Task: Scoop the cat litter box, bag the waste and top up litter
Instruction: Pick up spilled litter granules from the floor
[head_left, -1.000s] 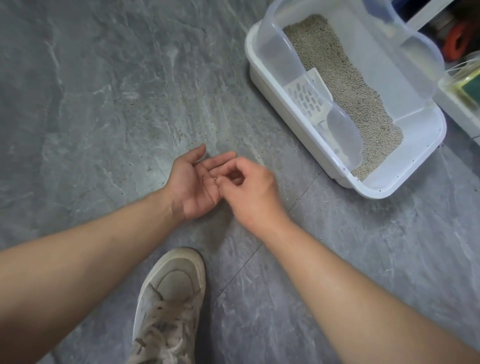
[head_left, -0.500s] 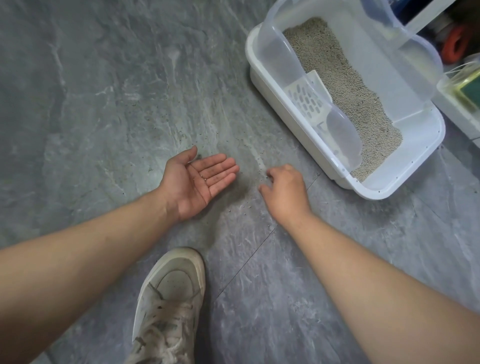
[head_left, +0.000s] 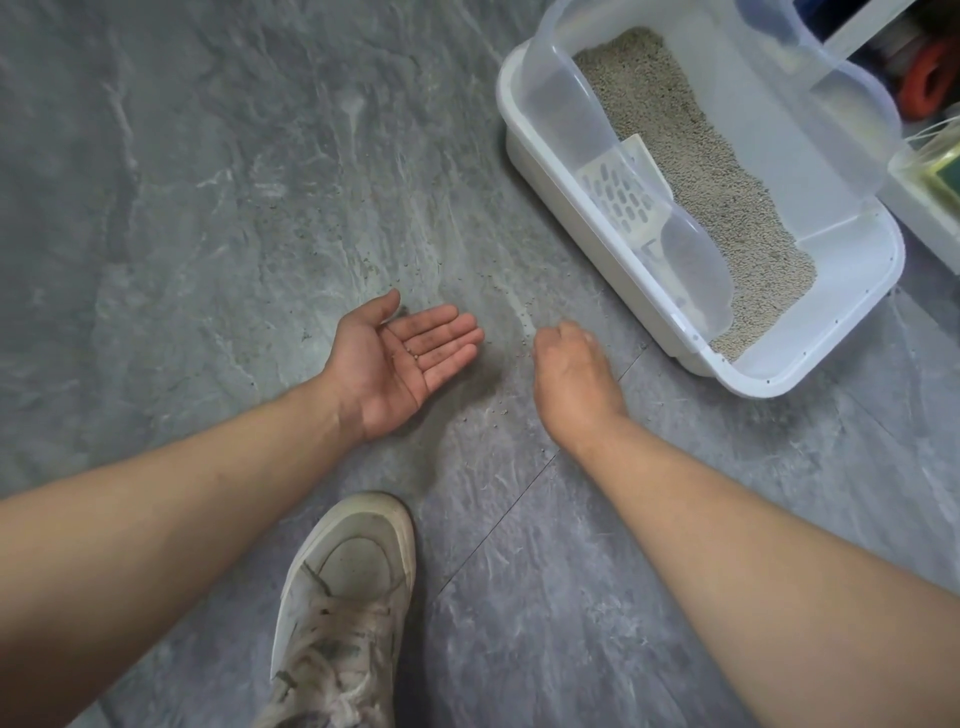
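A white litter box (head_left: 810, 375) with a tall translucent rim stands on the floor at the upper right. It holds grey litter (head_left: 701, 156), and a white slotted scoop (head_left: 623, 195) leans against its near wall. Loose litter grains (head_left: 493, 410) are scattered over the grey floor in front of it. My left hand (head_left: 400, 364) lies palm up with straight fingers, and a few grains (head_left: 414, 353) sit on them. To its right, my right hand (head_left: 571, 374) points down at the floor, its bunched fingertips pinching at grains. The fingertips themselves are hidden.
My worn white shoe (head_left: 343, 597) stands at the bottom centre, just behind the hands. A low white shelf with a clear container (head_left: 930, 171) and an orange object (head_left: 930, 78) crowds the right edge beside the box. Grey stone-look tiles (head_left: 208, 208) stretch off to the left.
My right hand left the left palm, moved right and dropped to the floor near the box. The left hand's fingers spread flatter, palm still up.
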